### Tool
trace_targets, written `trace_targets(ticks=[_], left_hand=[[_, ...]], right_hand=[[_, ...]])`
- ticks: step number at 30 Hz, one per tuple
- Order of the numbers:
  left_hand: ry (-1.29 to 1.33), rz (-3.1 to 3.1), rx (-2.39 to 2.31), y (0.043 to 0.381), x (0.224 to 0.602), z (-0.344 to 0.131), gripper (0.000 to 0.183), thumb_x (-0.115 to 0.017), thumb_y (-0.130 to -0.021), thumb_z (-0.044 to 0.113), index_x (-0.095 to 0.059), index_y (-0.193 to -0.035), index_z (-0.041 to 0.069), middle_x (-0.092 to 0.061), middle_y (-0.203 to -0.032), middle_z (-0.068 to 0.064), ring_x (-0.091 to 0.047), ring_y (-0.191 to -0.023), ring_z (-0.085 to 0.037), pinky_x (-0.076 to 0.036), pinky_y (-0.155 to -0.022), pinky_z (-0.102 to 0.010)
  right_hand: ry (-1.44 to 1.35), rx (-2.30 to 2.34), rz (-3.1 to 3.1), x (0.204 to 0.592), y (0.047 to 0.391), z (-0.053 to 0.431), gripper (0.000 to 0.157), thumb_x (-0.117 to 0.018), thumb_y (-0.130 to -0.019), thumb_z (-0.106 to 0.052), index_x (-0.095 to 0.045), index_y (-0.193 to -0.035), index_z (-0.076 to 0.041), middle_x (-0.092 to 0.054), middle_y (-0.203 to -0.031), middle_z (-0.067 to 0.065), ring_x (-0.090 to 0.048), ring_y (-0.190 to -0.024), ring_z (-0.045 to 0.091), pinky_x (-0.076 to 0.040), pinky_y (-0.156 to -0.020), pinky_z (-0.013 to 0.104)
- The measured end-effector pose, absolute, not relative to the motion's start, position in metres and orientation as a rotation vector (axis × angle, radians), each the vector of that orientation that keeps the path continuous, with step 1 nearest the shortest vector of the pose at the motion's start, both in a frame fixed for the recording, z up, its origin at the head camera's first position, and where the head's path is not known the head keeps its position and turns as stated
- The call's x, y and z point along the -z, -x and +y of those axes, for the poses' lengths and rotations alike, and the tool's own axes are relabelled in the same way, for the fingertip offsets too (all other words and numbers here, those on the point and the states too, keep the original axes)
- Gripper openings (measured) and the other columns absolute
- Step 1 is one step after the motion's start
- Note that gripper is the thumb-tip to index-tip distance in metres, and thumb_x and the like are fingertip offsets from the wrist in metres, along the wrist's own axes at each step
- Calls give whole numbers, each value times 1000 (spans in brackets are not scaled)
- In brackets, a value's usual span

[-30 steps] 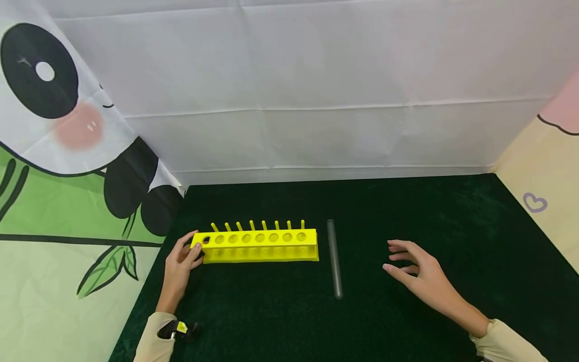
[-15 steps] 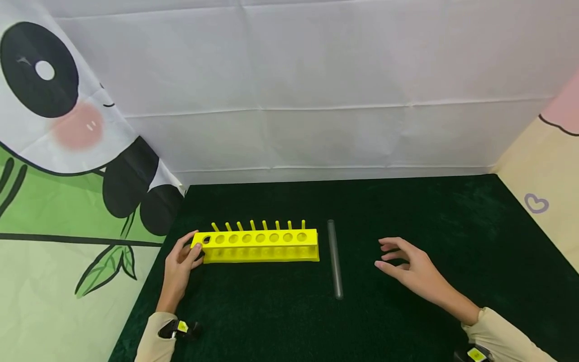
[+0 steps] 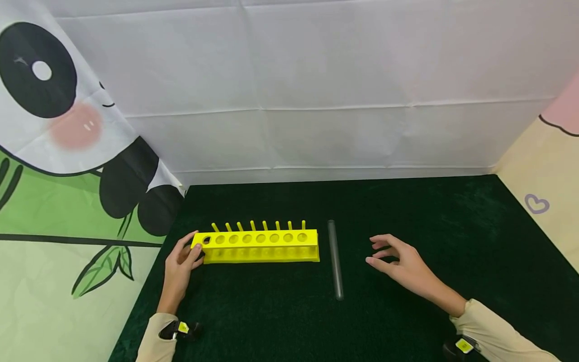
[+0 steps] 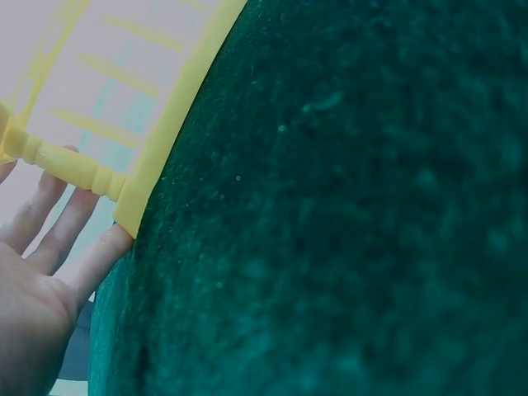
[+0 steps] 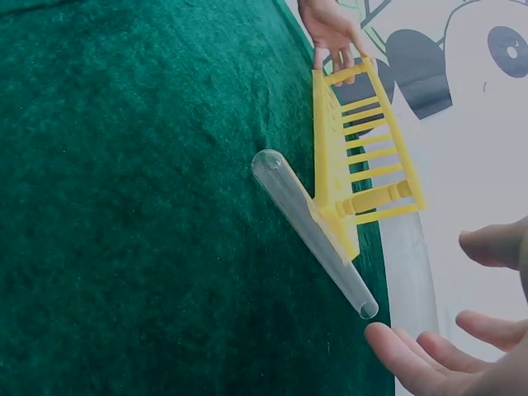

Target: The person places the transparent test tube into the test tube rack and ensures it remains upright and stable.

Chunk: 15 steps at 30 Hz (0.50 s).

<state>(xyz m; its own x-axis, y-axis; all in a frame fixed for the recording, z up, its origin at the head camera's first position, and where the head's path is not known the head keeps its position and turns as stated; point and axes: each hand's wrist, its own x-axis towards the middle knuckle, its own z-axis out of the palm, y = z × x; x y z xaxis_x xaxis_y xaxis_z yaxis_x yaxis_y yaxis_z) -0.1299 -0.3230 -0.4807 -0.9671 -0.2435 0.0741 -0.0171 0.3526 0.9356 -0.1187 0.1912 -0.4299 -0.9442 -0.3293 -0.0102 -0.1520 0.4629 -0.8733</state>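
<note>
A yellow test tube rack (image 3: 262, 246) with a row of holes and a row of pegs behind stands on the dark green cloth. My left hand (image 3: 177, 271) grips its left end, thumb at the front corner. In the left wrist view, the fingers of that hand (image 4: 41, 276) reach around the rack's end post (image 4: 70, 167). A clear glass test tube (image 3: 335, 261) lies on the cloth just right of the rack, its rounded end toward me. Right of the tube, my right hand (image 3: 407, 266) hovers with fingers loosely bent and apart, holding nothing.
Dark green cloth (image 3: 280, 322) covers the table. Behind it rises a white fabric backdrop (image 3: 334, 136), with a panda-printed sheet (image 3: 27, 201) at the left and a cream sheet (image 3: 520, 171) at the right. A wrist camera (image 3: 174, 329) sits on the left sleeve.
My right hand has moved left, closer to the test tube. The left hand, the rack and the tube have stayed in place.
</note>
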Motion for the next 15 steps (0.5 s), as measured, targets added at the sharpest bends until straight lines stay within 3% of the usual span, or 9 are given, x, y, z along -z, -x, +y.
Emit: trace_targets(ticks=[6, 15], left_hand=[[-236, -2403, 1660, 132, 485, -324, 52, -52, -96, 39, -42, -142, 17, -49, -131, -14, -56, -106, -9, -54, -79, -24], [-220, -2396, 1678, 135, 490, -327, 53, -53, -96, 39, -42, -142, 16, -49, -132, -15, -56, -104, -4, -54, -79, -26]], right_hand=[[393, 1506, 2477, 435, 127, 188, 51, -65, -90, -30, -46, -131, -8, -48, -125, 21, -60, -102, 27, -55, -73, 30], [383, 1531, 2462, 444, 135, 176, 51, -66, -90, -31, -46, -130, -7, -48, -124, 21, -62, -97, 26, -56, -71, 37]])
